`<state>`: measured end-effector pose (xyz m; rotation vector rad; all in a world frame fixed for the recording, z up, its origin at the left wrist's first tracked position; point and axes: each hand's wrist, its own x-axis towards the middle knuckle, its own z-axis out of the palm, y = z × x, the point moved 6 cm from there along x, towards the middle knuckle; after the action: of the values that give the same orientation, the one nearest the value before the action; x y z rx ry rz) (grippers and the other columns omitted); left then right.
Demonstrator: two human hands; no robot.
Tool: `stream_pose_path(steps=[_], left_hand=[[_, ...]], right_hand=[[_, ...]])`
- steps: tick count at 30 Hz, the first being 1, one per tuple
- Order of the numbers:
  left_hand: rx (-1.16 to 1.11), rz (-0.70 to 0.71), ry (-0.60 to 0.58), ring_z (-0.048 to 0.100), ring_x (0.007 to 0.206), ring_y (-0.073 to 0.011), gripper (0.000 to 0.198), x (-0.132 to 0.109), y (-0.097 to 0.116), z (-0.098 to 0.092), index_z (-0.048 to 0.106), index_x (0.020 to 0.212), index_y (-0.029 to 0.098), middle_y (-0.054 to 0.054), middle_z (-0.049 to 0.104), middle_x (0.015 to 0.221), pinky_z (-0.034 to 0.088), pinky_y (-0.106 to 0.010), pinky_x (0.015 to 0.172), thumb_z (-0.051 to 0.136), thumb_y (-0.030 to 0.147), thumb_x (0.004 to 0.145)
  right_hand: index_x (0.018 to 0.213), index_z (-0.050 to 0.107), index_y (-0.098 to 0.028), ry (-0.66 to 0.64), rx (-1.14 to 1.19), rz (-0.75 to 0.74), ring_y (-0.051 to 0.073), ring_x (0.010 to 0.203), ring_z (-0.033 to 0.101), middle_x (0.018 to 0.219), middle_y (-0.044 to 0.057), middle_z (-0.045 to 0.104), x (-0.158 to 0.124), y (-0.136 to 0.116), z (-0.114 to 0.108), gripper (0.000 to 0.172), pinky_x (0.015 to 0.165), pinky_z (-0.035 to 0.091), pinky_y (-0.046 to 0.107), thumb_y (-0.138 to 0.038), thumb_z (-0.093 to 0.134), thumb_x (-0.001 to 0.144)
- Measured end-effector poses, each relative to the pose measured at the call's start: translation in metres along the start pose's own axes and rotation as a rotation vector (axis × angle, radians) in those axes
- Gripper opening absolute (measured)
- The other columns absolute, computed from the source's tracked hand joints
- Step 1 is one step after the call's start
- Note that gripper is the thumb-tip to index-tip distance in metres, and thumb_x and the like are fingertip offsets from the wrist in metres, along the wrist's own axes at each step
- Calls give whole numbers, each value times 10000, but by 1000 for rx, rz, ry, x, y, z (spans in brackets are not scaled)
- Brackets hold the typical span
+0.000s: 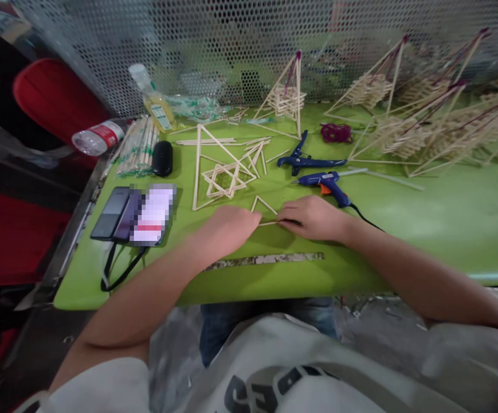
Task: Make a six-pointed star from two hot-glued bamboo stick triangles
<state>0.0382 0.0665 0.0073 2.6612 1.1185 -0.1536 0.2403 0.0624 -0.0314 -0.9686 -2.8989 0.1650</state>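
Note:
A small triangle of thin wooden sticks (267, 205) lies on the green table between my hands. My left hand (238, 228) has its fingers closed at the triangle's left corner. My right hand (311, 219) pinches the right corner, where two stick ends meet. Just beyond them is a blue hot glue gun (322, 180), its nozzle facing left and its cord running right. Behind it sits a dark blue cutter (302, 160). Star-shaped stick frames (227, 180) and a larger stick triangle (197, 166) lie past my left hand.
Finished-looking stick pyramids (367, 92) crowd the back right, near purple yarn (337, 133). At left are a phone (153, 215), a power bank (110, 213), a black case (162, 158), wrapped chopsticks (137, 149) and bottles (158, 109). A perforated metal panel (214, 40) borders the back.

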Motion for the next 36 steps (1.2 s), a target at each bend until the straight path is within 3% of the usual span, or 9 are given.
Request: stream_pose_path(steps=[5,9,12,15,18,20,23,29,36], left_hand=[[148,26,-84,751,702,-281,240,-2,3,-3,797,1076,154,-125,800,861,418,-386,602,575,159,1166],[120,18,26,776,738,-286,270,-3,3,-16,796,1130,163,-118,819,901,420,-382,613,637,371,1199],[29,12,180,764,754,-263,355,-4,-2,-29,795,1105,190,-98,838,931,408,-372,631,608,472,1211],[-120,-34,385,680,668,-204,353,-8,-14,-42,756,956,207,-58,798,840,379,-347,620,593,419,1187],[-222,-60,669,596,607,-173,341,-17,-26,-55,672,830,223,-17,696,703,355,-330,610,590,352,1135],[-267,-53,829,542,572,-161,344,-24,-32,-62,619,781,234,2,631,640,338,-324,597,601,347,1106],[-311,-55,971,470,529,-146,351,-32,-39,-70,567,753,245,24,555,586,319,-324,583,620,343,1086],[-350,-79,1032,448,531,-142,377,-40,-50,-79,516,756,252,29,516,582,325,-330,583,597,363,1107],[-361,-74,1063,439,537,-137,354,-42,-52,-81,513,756,252,34,508,585,345,-328,594,598,344,1087]], right_hand=[[1201,791,-127,-104,-227,93,246,760,708,1012,141,841,13,-17,7,306,682,293,387,-199,495,1217],[1176,771,-126,-146,-323,101,240,706,663,931,141,815,16,-16,0,249,673,235,391,-104,528,1132],[1180,760,-135,-136,-395,147,249,703,642,908,155,797,10,10,-26,288,686,244,400,-111,477,1133],[1236,753,-168,-115,-487,237,240,678,605,917,169,791,10,53,-64,311,684,290,413,-226,454,1177],[1291,725,-156,-83,-516,342,245,713,639,967,205,808,28,99,-96,298,722,381,420,-255,464,1188],[1339,712,-146,-82,-515,398,275,753,679,1005,227,821,50,124,-104,316,746,444,431,-279,467,1192],[1470,687,-131,-112,-490,449,315,796,719,1045,238,841,89,148,-94,403,783,511,455,-208,462,1145],[1520,694,-60,-191,-442,450,334,910,763,1046,232,852,132,165,-55,494,872,529,440,-158,580,1050],[1539,758,-194,-185,-399,239,314,1160,752,1493,200,790,153,149,-70,455,916,488,393,-341,626,1129]])
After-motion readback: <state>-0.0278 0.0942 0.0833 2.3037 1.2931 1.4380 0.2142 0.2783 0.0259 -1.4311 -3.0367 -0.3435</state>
